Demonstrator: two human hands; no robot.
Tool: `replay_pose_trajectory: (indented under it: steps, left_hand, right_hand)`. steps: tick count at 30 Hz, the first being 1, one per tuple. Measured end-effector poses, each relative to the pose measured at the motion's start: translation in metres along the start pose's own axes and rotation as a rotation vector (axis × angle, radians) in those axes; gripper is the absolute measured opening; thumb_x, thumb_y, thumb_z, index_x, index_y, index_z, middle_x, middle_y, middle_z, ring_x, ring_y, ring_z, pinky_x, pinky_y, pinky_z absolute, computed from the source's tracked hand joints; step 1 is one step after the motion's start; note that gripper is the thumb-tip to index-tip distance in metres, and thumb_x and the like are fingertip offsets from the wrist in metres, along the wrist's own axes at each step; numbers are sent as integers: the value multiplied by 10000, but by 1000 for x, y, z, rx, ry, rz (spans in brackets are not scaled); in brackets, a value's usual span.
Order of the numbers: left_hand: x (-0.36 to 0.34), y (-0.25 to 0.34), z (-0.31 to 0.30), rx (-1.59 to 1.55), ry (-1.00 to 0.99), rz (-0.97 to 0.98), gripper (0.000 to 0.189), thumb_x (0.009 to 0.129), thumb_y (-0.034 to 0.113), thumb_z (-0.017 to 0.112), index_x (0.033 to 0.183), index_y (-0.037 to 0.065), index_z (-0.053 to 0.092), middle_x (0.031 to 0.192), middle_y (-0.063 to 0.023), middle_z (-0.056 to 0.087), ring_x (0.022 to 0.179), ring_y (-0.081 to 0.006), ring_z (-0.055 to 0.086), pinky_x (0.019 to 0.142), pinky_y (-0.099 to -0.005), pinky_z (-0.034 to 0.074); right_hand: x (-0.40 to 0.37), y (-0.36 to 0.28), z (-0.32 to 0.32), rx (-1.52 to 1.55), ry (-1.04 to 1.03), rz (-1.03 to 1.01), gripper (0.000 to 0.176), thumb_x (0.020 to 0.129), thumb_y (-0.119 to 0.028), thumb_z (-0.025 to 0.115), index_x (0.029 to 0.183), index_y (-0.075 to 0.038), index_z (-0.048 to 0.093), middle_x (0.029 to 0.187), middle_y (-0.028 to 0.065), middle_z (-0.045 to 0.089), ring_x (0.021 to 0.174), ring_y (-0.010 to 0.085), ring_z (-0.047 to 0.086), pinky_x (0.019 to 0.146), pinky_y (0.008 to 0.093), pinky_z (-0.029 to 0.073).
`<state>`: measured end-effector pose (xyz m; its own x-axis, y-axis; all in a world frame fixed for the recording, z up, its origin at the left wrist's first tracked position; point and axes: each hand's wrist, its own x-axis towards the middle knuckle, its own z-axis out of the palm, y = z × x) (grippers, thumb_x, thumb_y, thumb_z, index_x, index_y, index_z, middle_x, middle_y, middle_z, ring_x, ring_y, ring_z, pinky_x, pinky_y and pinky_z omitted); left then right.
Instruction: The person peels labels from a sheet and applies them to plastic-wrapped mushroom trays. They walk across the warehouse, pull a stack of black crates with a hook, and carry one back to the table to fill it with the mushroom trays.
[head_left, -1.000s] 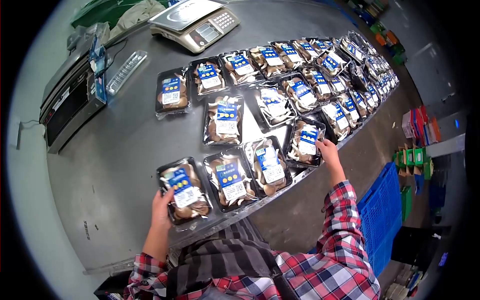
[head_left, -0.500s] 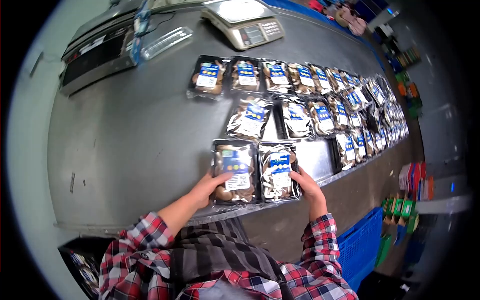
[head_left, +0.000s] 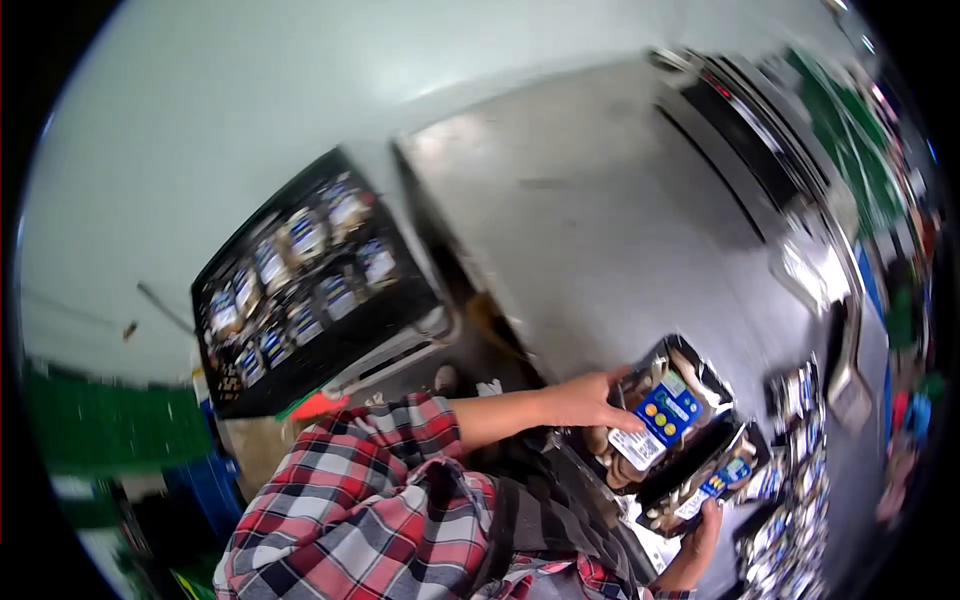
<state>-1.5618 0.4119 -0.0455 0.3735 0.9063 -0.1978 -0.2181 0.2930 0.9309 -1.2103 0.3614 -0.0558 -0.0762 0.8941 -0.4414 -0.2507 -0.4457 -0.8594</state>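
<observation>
My left hand (head_left: 585, 402) is closed on the near edge of a black tray of mushrooms (head_left: 670, 415) under clear film, its thumb over the blue and white label. A second mushroom pack (head_left: 715, 482) is in my right hand (head_left: 703, 535), whose fingers grip its lower side. The two packs lie side by side, tilted, at the front edge of the metal table (head_left: 570, 230). More wrapped mushroom packs (head_left: 785, 540) stand in rows to the right, blurred.
On the left, a black crate (head_left: 405, 305) holds several mushroom packs, set lower than the tabletop beside the wall (head_left: 250, 90). A dark machine (head_left: 740, 150) sits at the table's far side. Green crates (head_left: 110, 425) are at the lower left.
My view has swung left, bringing the black crate into sight. Both packs, held flat at the table edge before, are now tilted in my hands.
</observation>
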Motion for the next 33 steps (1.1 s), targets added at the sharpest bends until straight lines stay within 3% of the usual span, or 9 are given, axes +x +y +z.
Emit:
replay_pose_trajectory:
  steps: [10, 14, 16, 18, 19, 22, 26, 29, 33]
  left_hand:
    - [-316, 57, -231, -257, 1035, 126, 408, 758, 159, 680, 1101, 6, 522, 983, -59, 613, 868, -137, 582, 786, -267, 448]
    - [-372, -1, -298, -475, 1092, 101, 400, 783, 171, 651, 1120, 10, 511, 1015, -56, 597, 894, -147, 568, 800, -275, 437]
    - [-378, -29, -319, -571, 1069, 48, 404, 797, 204, 638, 1125, 7, 507, 1044, -62, 585, 915, -156, 561, 812, -282, 432]
    - [-362, -72, -328, -609, 995, -68, 511, 802, 287, 634, 1188, 0, 464, 1092, -81, 566, 997, -194, 531, 864, -296, 402]
    - [-350, -101, -332, -514, 1043, -107, 536, 816, 323, 608, 1206, -8, 445, 1108, -97, 560, 997, -210, 533, 862, -305, 404]
    - [-335, -113, -341, -124, 1147, -202, 537, 859, 393, 507, 1192, -24, 445, 1083, -172, 571, 959, -290, 557, 841, -346, 419]
    - [-367, -58, -329, 317, 1078, -422, 520, 897, 425, 374, 1109, -38, 482, 955, -279, 577, 910, -413, 547, 813, -406, 424]
    - [-415, -75, -318, 245, 1342, -272, 496, 904, 415, 353, 1023, -32, 534, 908, -290, 576, 904, -437, 532, 785, -440, 416]
    - [-454, -113, -321, 474, 1270, -594, 462, 907, 390, 357, 1072, -13, 509, 912, -276, 586, 893, -402, 558, 780, -453, 426]
  right_hand:
    - [110, 47, 471, -586, -921, 253, 513, 882, -307, 536, 1205, 79, 435, 1127, 87, 533, 1025, 144, 481, 898, 267, 373]
    - [111, 105, 587, -831, -1181, 227, 551, 906, -377, 470, 1254, 43, 394, 1211, 134, 487, 1104, 166, 434, 947, 276, 328]
    - [105, 127, 610, -1126, -1148, 19, 422, 901, -292, 469, 1182, 22, 483, 1154, 210, 512, 1128, 252, 447, 938, 318, 358]
    - [128, 174, 594, -1903, -1229, -1238, 300, 857, -198, 468, 1048, 6, 577, 1046, 253, 535, 1133, 348, 435, 911, 365, 394]
    - [124, 182, 594, -1857, -1158, -1389, 227, 799, -122, 456, 904, 2, 614, 947, 207, 560, 1067, 363, 460, 858, 385, 431]
    - [126, 180, 604, -2029, -1130, -1099, 178, 780, -95, 452, 827, -13, 602, 898, 149, 572, 950, 308, 504, 793, 368, 457]
    - [119, 134, 612, -1673, -1024, -1211, 107, 773, -64, 460, 703, -23, 531, 727, 130, 535, 769, 299, 522, 653, 394, 463]
    - [119, 100, 618, -1336, -834, -639, 182, 869, -141, 454, 785, 2, 529, 752, 227, 513, 671, 328, 516, 613, 356, 421]
    - [116, 87, 623, -960, -684, -223, 292, 912, -218, 450, 868, 51, 555, 766, 34, 567, 725, 74, 460, 656, 257, 409]
